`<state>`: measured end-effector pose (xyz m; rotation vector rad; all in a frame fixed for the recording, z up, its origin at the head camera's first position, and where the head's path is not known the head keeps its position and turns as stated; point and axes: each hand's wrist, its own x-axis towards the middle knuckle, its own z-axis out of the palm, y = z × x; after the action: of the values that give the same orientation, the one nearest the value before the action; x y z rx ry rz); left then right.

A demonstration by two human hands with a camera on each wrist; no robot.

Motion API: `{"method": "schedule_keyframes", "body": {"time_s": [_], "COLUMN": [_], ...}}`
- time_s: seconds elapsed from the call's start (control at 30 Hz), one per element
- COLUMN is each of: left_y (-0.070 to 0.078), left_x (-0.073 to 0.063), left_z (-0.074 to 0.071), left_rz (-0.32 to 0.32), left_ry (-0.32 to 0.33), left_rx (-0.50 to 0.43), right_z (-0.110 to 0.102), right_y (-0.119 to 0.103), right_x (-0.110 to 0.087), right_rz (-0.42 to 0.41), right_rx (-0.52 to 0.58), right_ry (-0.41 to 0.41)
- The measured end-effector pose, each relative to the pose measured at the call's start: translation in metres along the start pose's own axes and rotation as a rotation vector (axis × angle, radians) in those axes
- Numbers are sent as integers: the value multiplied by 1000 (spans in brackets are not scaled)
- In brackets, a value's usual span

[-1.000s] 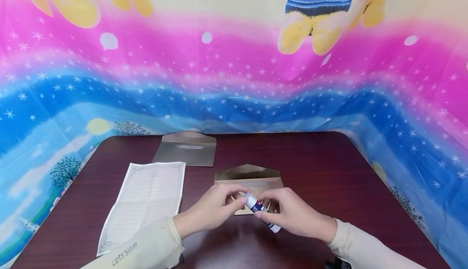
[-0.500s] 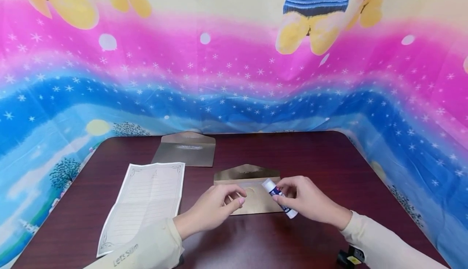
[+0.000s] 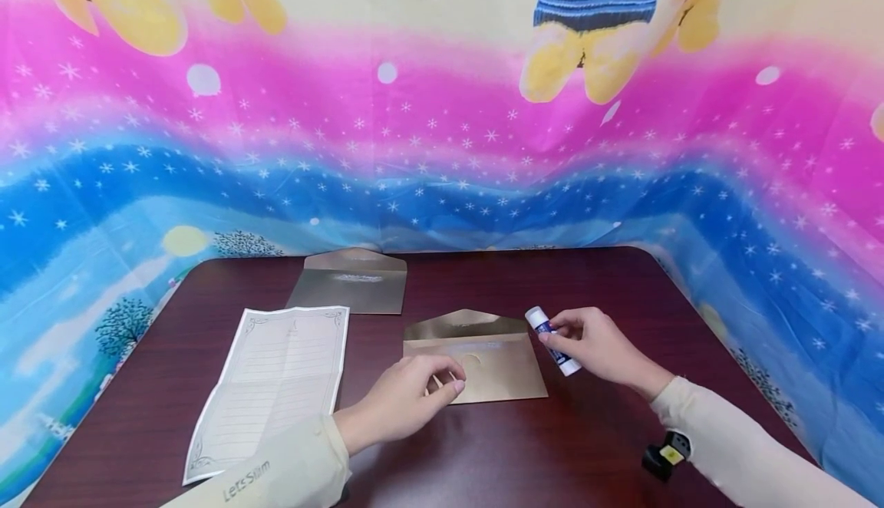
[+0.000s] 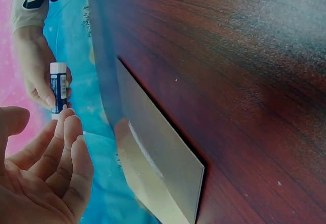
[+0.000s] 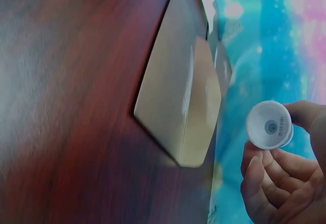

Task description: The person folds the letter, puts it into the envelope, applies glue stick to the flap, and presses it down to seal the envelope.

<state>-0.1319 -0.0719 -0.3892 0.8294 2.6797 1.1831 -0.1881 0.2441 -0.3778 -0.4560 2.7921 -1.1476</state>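
Note:
In the head view, my right hand (image 3: 601, 351) pinches a capped glue stick (image 3: 555, 341) between thumb and fingers, tilted, just right of a gold envelope (image 3: 500, 377). The right wrist view looks at the white round end of the glue stick (image 5: 262, 127). My left hand (image 3: 407, 397) hovers by the envelope's lower left corner, fingers loosely bent and holding nothing. Flap up, the envelope lies on the table and bears a whitish streak (image 4: 145, 150) below the flap fold in the left wrist view. My left hand hides part of its left side.
A second gold envelope (image 3: 355, 297), flap up, lies at the back left. Nearer, a lined sheet with an ornate border (image 3: 276, 385) is spread beside my left arm, slightly creased. The dark wooden table (image 3: 587, 454) ends at a printed cloth backdrop (image 3: 442, 124).
My right hand has carried the glue stick away from my left hand, rightward and farther back. The left hand has let go of its end and stays nearly in place. More of the envelope shows.

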Motion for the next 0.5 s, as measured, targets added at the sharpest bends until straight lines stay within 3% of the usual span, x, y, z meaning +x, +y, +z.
{"method": "schedule_keyframes", "body": {"time_s": [0.2, 0.5], "left_y": [-3, -4], "left_x": [0, -1], "left_z": [2, 5], "left_rz": [9, -13], "left_ry": [-2, -16], "left_rx": [3, 1], "right_z": [-11, -24], "right_y": [18, 50], "right_x": [9, 18], "right_rz": [84, 170], "right_rx": [-5, -103], "right_ry": [1, 27]}}
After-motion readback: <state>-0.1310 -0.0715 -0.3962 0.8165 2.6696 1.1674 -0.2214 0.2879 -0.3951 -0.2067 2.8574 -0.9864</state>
